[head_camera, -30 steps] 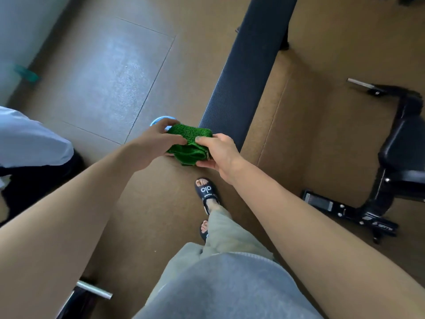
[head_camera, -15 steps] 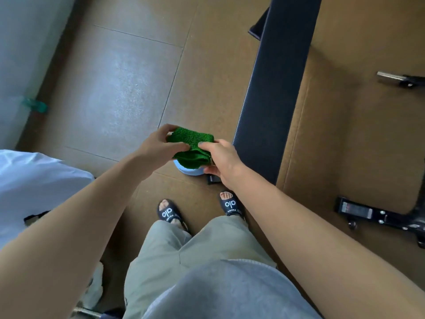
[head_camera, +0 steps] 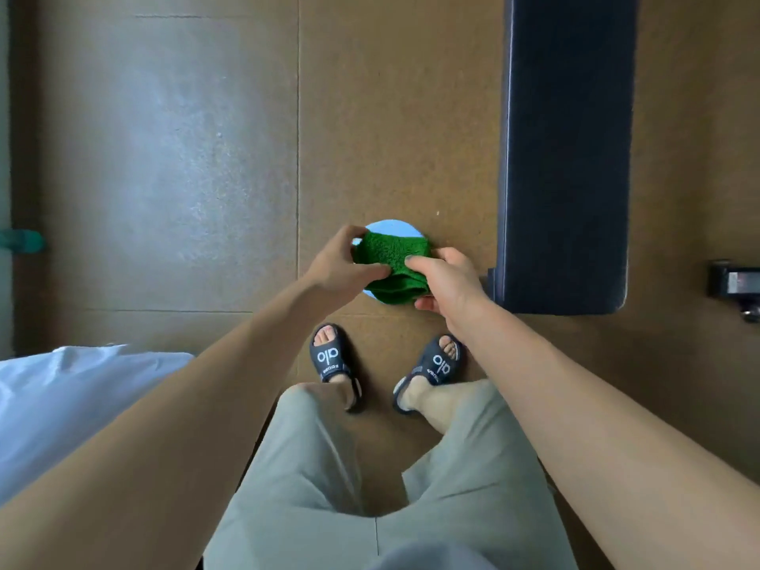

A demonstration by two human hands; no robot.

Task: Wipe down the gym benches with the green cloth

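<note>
The green cloth (head_camera: 390,265) is a fuzzy, bunched wad held up off the floor. The dark padded gym bench (head_camera: 567,150) runs lengthwise just to its right, its near end squared off

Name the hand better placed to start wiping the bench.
Right. Both hands, left and right, grip the cloth, but the right one is nearer the bench, just to its right.

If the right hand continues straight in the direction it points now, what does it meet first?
The right hand points up and to the left in the picture, and it already grips the green cloth. Straight beyond the cloth are the fingers of the left hand, though depth is hard to judge.
</note>
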